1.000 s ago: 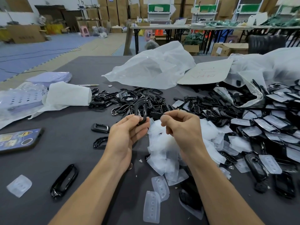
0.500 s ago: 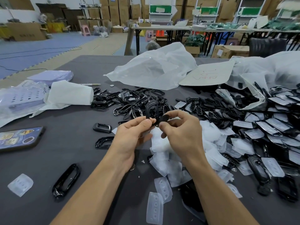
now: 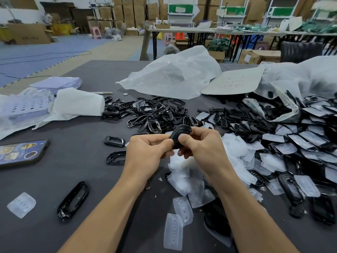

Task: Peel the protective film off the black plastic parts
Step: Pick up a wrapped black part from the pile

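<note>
"Black plastic part (image 3: 179, 132), where is it?"

"Up off the grey surface (image 3: 54, 179) at mid-view, held between both hands. Starting at the left: a phone (image 3: 20, 152) lies flat by the edge. A loose film piece (image 3: 21, 205) lies nearer the person, and a black oval frame (image 3: 73, 200) lies just right of it."

"And the hands?"

"The left hand (image 3: 145, 152) is curled, with thumb and forefinger pinching the part's left side. The right hand (image 3: 202, 145) is curled too, its thumb on the part's face and its fingers wrapped behind. I cannot tell whether film covers that part."

"Around them?"

"Behind the hands is a heap of bare frames (image 3: 155, 114). Under and to the right of the right hand is a pile of loose films (image 3: 191, 176). At the far right, film-covered parts (image 3: 300, 143) lie overlapping."
</note>
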Available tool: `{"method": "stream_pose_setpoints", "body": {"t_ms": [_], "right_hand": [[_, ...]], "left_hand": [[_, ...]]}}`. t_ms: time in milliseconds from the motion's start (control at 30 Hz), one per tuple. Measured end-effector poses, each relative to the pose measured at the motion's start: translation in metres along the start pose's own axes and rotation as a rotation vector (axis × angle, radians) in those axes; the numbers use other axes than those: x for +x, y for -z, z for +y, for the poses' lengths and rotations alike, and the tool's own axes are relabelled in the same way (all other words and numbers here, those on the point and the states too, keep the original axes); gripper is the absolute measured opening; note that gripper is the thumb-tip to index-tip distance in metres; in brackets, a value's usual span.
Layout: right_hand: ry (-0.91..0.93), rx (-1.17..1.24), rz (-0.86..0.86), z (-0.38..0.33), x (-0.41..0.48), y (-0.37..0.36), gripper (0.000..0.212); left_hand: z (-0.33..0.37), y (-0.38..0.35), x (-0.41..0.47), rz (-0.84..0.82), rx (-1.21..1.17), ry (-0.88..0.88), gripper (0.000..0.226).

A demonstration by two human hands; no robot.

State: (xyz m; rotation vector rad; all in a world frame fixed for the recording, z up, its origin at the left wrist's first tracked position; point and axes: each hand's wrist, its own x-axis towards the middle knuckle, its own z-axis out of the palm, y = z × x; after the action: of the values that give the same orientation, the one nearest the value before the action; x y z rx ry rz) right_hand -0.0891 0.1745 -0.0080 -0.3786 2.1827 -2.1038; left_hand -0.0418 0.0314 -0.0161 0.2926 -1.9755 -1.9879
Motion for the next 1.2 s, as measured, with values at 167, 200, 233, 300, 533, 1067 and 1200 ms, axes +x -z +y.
{"method": "stream_pose_setpoints", "body": {"t_ms": [167, 200, 233, 300, 533, 1067, 1200], "right_hand": [[-0.074, 0.116, -0.018, -0.002, 0.002, 0.002, 0.014], [-0.089, 0.160, -0.012, -0.003, 0.001, 0.002, 0.016], [-0.100, 0.205, -0.002, -0.003, 0.001, 0.001, 0.017], [-0.118, 0.266, 0.015, -0.004, 0.001, 0.000, 0.020], [-0.125, 0.171, 0.041, -0.003, 0.003, -0.002, 0.017], [-0.087, 0.172, 0.115, 0.002, 0.003, -0.004, 0.015], [-0.144, 0.245, 0.032, -0.001, 0.002, 0.000, 0.011]], "left_hand": [[-0.002, 0.001, 0.001, 0.028, -0.145, 0.068, 0.023], [-0.002, 0.001, 0.001, 0.018, -0.170, 0.084, 0.024], [-0.002, 0.001, 0.001, 0.003, -0.179, 0.092, 0.028], [-0.003, 0.001, 0.001, -0.020, -0.168, 0.084, 0.036], [-0.002, 0.003, 0.005, 0.008, -0.250, 0.118, 0.040], [-0.002, 0.001, 0.004, -0.005, -0.233, 0.131, 0.033], [-0.001, 0.005, 0.006, -0.016, -0.240, 0.179, 0.034]]}}
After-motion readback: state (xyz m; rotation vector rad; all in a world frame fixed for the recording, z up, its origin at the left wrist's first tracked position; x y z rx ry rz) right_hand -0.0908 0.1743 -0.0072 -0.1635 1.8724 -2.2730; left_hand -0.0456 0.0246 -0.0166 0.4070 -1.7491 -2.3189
